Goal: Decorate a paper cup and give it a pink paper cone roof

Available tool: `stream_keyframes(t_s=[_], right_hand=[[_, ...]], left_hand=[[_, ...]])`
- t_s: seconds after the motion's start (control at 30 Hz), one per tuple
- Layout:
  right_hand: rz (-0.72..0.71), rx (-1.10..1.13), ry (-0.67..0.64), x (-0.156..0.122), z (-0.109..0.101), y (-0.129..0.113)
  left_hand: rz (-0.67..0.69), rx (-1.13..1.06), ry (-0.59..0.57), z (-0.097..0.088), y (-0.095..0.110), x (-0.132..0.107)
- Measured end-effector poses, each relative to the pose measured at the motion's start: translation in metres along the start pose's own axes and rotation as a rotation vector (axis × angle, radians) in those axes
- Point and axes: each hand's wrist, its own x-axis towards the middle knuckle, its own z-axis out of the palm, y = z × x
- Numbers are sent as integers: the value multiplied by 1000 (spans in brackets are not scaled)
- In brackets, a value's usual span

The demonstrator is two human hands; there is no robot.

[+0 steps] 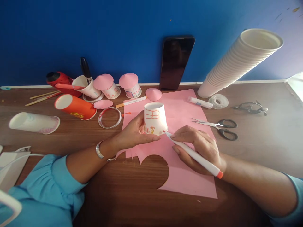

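The left hand [130, 132] grips the white paper cup [161, 118] at its lower left side: the thumb extends along the lower edge, and the remaining fingers are largely hidden behind the wall. The cup is located over the pink sheet [191, 186], which lies on the table [113, 195]. Its wall carries a window outline, with flower drawings below

The right hand [197, 145] holds the white marker [196, 156] in a pen grip, fingers closed on the barrel. The red tip is directed at the lower right edge of the cup; whether it touches cannot be determined. The orange end points toward the wrist

Adjacent items: to the right, the scissors [219, 125] lie partly on the sheet with blades slightly apart. Behind them are the glue stick [200, 102] and, next to it, the tape roll [214, 100]. The tall cup stack [239, 67] leans against the wall [118, 37]. Behind the gripped cup, the pink cone [153, 94] sits near the phone [177, 63], which is propped against the wall
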Motion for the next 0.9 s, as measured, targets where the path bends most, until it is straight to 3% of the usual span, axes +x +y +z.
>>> stream_keyframes(t_s=[0.9], right_hand=[[38,44,13,1,1,1]], left_hand=[[-2,18,-17,-1,-2,-1]])
